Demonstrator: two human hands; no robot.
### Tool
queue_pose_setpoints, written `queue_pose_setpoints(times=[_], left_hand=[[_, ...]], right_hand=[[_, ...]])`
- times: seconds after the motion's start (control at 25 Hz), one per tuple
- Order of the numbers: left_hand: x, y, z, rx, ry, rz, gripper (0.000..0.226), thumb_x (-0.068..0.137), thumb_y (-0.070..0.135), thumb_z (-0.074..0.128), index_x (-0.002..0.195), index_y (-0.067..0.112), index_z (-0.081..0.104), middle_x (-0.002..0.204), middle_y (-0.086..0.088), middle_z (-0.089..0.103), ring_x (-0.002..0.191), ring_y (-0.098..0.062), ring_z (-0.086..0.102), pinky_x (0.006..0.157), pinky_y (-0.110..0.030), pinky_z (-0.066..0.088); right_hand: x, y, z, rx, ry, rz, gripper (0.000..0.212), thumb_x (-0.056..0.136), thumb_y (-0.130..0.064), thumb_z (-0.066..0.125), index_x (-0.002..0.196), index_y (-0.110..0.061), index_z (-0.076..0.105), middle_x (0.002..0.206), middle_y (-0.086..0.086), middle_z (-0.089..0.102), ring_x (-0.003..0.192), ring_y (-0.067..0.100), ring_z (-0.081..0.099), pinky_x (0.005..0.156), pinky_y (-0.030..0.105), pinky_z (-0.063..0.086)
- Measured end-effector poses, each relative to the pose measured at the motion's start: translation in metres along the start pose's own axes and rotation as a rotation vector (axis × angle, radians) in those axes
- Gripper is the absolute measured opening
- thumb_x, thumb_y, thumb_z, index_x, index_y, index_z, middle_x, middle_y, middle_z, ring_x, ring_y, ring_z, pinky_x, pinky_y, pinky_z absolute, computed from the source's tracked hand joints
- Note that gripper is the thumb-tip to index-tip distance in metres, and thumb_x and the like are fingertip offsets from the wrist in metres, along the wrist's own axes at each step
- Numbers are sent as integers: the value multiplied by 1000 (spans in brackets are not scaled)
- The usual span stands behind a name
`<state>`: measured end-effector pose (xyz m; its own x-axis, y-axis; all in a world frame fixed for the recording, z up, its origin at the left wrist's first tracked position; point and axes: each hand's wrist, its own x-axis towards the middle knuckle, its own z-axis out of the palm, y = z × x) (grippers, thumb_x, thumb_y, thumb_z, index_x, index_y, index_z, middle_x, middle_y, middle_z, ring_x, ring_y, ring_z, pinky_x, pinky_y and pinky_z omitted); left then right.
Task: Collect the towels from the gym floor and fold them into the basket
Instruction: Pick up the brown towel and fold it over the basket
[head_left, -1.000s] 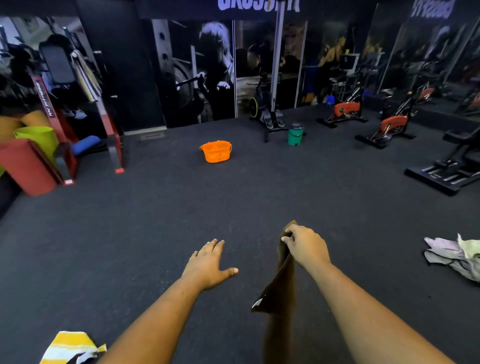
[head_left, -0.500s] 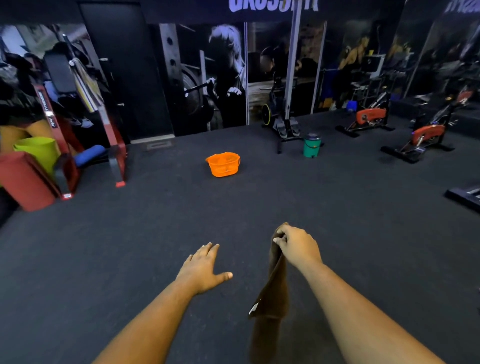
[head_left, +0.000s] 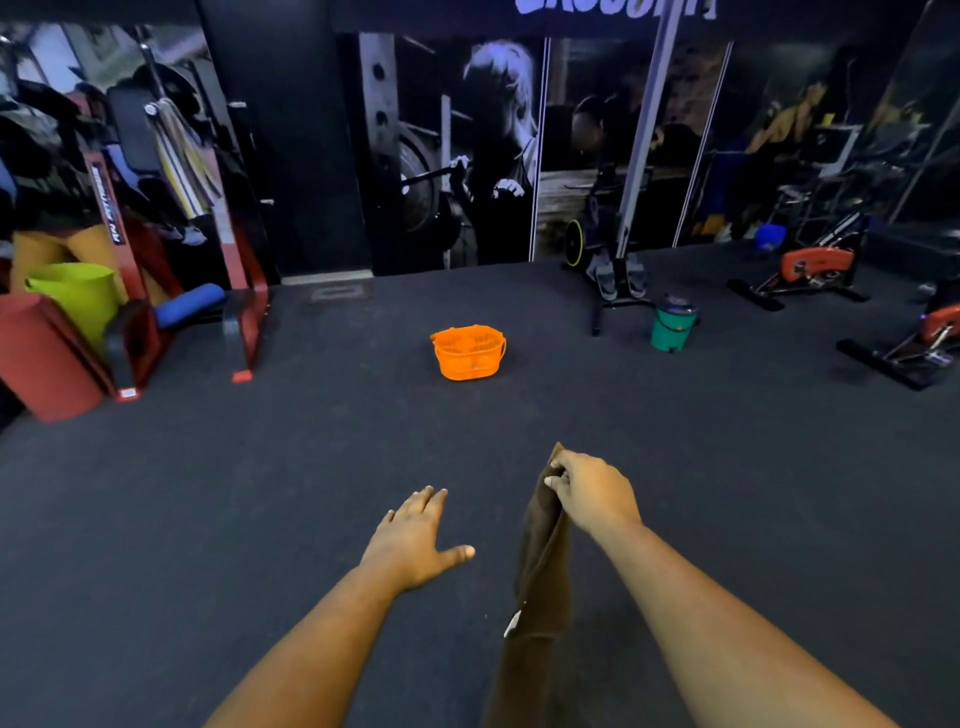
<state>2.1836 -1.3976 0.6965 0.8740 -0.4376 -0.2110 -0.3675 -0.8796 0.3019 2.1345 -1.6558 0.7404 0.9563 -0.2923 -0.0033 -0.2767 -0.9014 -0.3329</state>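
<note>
From the head view, the only one we have, our right hand pinches the top edge of a brown towel, which hangs straight down from the fingers with its white label near the lower fold, clear of the gym floor. Our left hand is just beside it on the left, flat, fingers spread and thumb out, holding nothing.

What has changed is the scene around the hands more than the hands themselves. A second ago a yellow striped towel lay low to the left of our left arm and a pale heap far out to the right of our right hand; both have slipped out of view. The orange basket now sits ahead of both hands, larger and lower in the picture than before, though well apart yet. The grip on the towel has stayed the same.

We judge that we are carrying this towel toward the basket, with folding not yet begun and the other towels left for later trips.
</note>
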Motion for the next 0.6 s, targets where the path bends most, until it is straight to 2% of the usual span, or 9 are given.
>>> queue_pose_setpoints(times=[0.24,0.6], left_hand=[[162,-17,-49,10,-13,-19,104,87,76,53,163,25,4,171,0,5,157,-19,8,126,-45,17],[385,-13,-106,31,10,-59,104,87,75,53,163,25,2,171,0,3,157,-20,6,126,-45,16]], right_hand=[[160,3,-10,25,18,20,17,100,-42,57,113,-31,61,105,-9,67,95,17,64,73,34,51],[409,27,-19,51,40,-85,12,99,-40,59,106,-31,60,100,-10,65,93,19,64,74,38,54]])
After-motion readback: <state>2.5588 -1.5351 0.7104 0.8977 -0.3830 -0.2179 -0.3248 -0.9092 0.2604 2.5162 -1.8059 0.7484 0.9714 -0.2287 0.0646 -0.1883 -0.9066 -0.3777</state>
